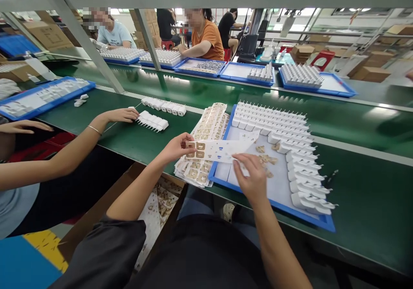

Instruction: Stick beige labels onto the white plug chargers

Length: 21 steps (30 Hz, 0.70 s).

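Observation:
My left hand point(177, 147) pinches the left end of a thin white backing strip point(219, 150) that still carries two tan stickers at that end. At the strip's right end, my right hand point(251, 175) grips its lower edge over a blue tray point(269, 203). The tray holds rows of white plug housings point(284, 127) and a few loose tan stickers point(266, 159) on its white floor. A stack of sticker sheets point(206, 142) lies just left of the tray, under the strip.
A co-worker's hand point(121, 115) at my left touches a row of white housings point(152, 121) on the green conveyor belt point(355, 129); another row point(164, 106) lies behind. More blue trays point(316, 82) and seated people line the far side. A cardboard box point(158, 203) sits below the bench.

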Each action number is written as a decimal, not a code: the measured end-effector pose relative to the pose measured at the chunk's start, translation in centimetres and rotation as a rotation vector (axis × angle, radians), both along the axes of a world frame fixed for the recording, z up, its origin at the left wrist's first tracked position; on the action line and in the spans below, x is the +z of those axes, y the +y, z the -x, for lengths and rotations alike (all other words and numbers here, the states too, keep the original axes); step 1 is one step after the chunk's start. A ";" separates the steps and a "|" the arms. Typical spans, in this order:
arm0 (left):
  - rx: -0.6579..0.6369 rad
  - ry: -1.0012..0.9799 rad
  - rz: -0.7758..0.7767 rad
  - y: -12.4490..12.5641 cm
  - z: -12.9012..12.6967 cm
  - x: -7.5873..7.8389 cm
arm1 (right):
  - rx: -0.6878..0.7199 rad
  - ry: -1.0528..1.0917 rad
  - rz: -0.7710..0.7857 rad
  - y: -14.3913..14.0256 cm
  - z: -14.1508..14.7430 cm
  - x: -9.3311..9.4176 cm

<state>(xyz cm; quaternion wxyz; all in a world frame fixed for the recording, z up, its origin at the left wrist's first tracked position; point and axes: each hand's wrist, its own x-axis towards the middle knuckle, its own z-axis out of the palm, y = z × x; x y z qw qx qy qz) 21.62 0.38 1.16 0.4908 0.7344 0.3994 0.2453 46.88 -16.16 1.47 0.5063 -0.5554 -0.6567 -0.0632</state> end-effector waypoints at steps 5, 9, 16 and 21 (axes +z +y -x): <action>-0.075 -0.240 0.244 -3.0 -1.9 1.9 | 0.185 -0.014 0.053 4.1 4.5 1.3; -0.090 -0.295 0.240 -4.0 -2.4 2.0 | 0.180 0.011 0.066 5.3 4.9 0.7; 0.014 -0.310 0.299 -4.1 -3.5 0.9 | 0.197 -0.018 -0.066 4.5 3.9 0.8; 0.145 -0.059 0.141 -1.7 -3.7 -0.1 | 0.145 0.156 -0.049 1.7 2.0 0.3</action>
